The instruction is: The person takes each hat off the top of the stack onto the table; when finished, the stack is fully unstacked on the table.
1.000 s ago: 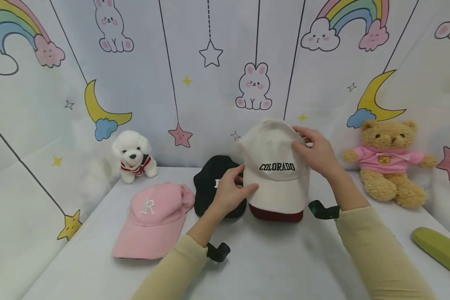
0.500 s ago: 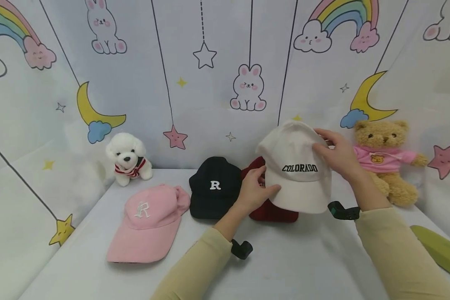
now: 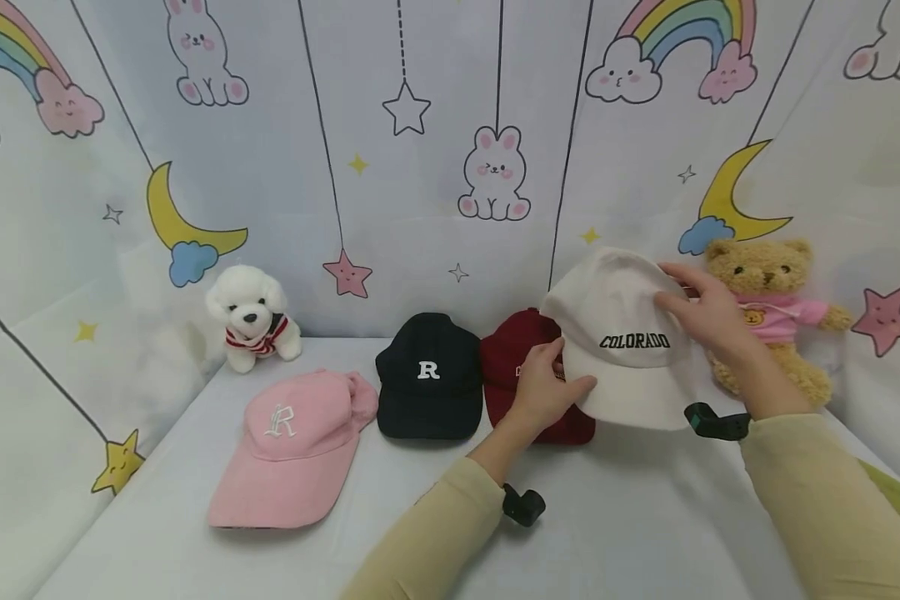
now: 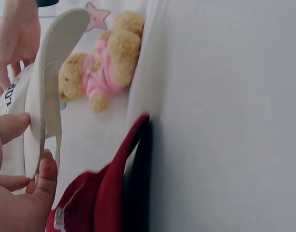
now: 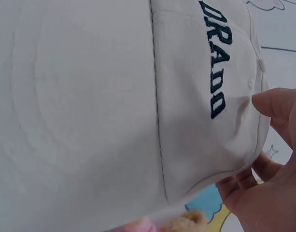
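Observation:
A white baseball cap (image 3: pixel 621 308) lettered COLORADO is held up off the table between both hands, its brim towards me. My left hand (image 3: pixel 543 387) pinches the left edge near the brim, thumb in front and fingers behind, as the left wrist view shows on the brim (image 4: pixel 44 82). High on the crown's right side, my right hand (image 3: pixel 708 312) grips the fabric with the thumb in front; the other fingers are partly hidden behind it. Behind the left hand a dark red cap (image 3: pixel 510 350) sits on the table, partly covered by the hand and the white cap.
Left of the red cap stand a black cap (image 3: pixel 429 417) and a pink cap (image 3: pixel 288 475). A white toy dog (image 3: pixel 251 317) sits at the back left, a teddy bear (image 3: pixel 765 287) at the back right. A green object (image 3: pixel 896 500) lies at the right edge, partly behind the sleeve.
Both hands have carried the white cap to the right, off the front of the red cap. The red cap and the black cap's letter R have come into view.

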Demonstrator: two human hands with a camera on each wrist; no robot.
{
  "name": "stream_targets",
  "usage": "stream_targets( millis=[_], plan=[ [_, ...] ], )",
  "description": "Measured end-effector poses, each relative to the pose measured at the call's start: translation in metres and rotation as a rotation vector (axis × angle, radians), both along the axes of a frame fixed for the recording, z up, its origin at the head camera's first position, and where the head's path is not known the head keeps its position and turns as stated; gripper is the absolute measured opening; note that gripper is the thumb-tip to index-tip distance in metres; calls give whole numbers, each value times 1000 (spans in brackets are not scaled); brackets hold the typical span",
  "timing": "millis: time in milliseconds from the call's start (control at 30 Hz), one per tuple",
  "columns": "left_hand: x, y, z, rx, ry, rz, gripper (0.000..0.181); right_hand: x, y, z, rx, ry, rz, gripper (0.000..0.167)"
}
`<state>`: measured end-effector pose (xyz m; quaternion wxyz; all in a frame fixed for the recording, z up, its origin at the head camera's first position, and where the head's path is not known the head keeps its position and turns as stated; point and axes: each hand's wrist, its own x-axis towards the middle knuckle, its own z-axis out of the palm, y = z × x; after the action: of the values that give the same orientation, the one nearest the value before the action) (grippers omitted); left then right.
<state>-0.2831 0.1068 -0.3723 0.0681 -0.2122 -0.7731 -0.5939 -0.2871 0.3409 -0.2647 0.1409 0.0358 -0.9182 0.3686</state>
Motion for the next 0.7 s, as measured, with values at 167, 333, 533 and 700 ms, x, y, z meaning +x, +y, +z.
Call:
stream_targets(
  millis=[167,333,533,700],
  plan=[
    [4,21,-5,-16,-42,15,68,0,12,-6,13,-18,-16,61],
    [9,38,-12,-84,-65,76,65,-2,22,-13,11,-42,-31,61],
    [14,53,-18,-192,-117,119,69,-2,35,-31,18,-106,-32,61],
    [17,61,-18,-260,-131,98,57,-2,45,-47,5,-115,-41,61]
  ],
)
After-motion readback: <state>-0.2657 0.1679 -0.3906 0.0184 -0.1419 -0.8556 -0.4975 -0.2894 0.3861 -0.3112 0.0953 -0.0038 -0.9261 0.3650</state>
